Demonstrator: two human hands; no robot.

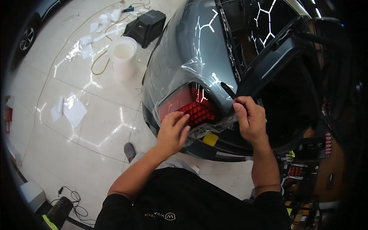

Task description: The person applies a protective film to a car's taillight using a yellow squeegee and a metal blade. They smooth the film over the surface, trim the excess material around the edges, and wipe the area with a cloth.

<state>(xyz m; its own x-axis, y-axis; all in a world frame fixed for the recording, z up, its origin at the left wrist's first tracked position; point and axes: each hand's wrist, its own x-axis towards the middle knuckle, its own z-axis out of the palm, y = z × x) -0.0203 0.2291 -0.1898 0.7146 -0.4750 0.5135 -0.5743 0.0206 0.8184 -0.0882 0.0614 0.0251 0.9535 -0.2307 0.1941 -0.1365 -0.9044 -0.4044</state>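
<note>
Clear film (191,69) drapes loosely over the rear corner of a grey car (209,50), covering its red tail light (197,111). Wrinkled film bunches along the light's lower edge. My left hand (172,130) rests its fingertips at the lower left of the light, the fingers apart. To the right, beside the light, my right hand (251,119) is closed around a slim black knife-like tool (229,91), whose tip points up and left over the body panel. A flat yellow piece (210,139) sits against the bodywork below the light.
The raised tailgate (268,65) stands to my right. On the tiled floor are a white bucket (123,57), a black box-shaped stand (145,27), a hose (100,71) and film scraps (74,111). Tools and small bottles (328,145) lie at lower right. A cable (76,197) coils at lower left.
</note>
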